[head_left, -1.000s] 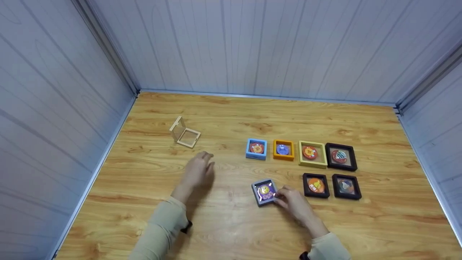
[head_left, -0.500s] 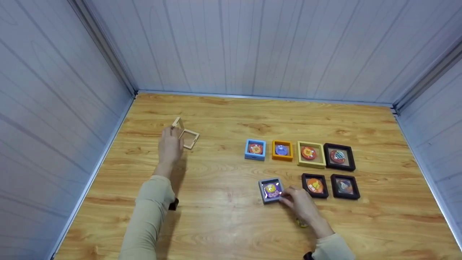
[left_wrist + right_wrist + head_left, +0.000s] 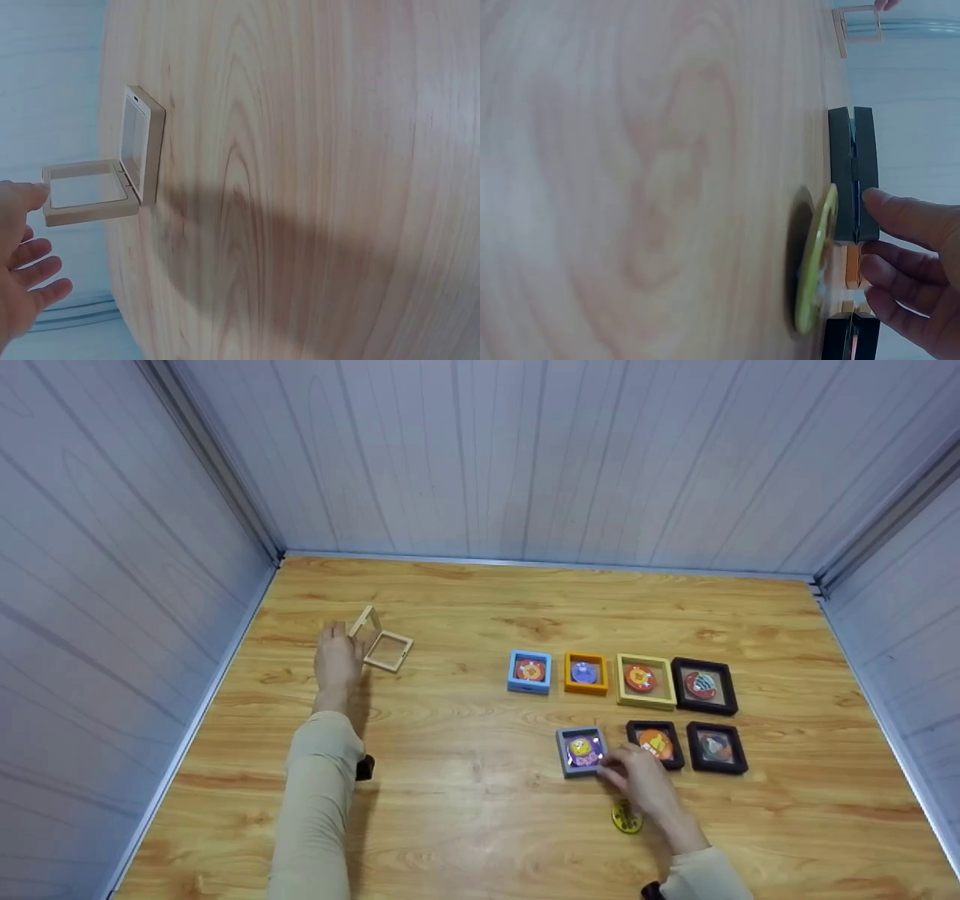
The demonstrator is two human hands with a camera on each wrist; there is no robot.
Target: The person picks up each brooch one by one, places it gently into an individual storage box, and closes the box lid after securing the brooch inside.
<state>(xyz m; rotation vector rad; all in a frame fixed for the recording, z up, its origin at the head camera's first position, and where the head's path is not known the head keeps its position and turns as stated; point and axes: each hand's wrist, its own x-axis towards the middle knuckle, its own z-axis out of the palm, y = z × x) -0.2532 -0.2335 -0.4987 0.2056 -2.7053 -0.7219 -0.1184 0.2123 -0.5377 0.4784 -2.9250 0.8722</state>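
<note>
Thumb and fingers of my right hand [image 3: 649,787] pinch the right edge of a grey display case [image 3: 564,757], which holds a purple badge with a yellow figure. In the right wrist view the case [image 3: 842,176] looks dark, with the thumb on its upper half. A loose yellow round badge [image 3: 627,817] lies beside that hand, tilted up in the right wrist view. My left hand [image 3: 335,664] is at the raised lid of a beige case [image 3: 405,652] that stands open. In the left wrist view its thumb meets the lid [image 3: 90,214], its other fingers loosely extended.
Behind the grey case stand a blue case [image 3: 529,688], an orange case [image 3: 585,688], a yellow case [image 3: 646,703] and a black case [image 3: 709,709], each with a badge. Two smaller black cases [image 3: 679,765] [image 3: 720,767] sit to its right. Panel walls [image 3: 480,457] border the wooden table.
My right hand has slid the grey case to the right, toward the black cases, and the yellow badge has come into view. My left hand has moved left and forward to the beige lid.
</note>
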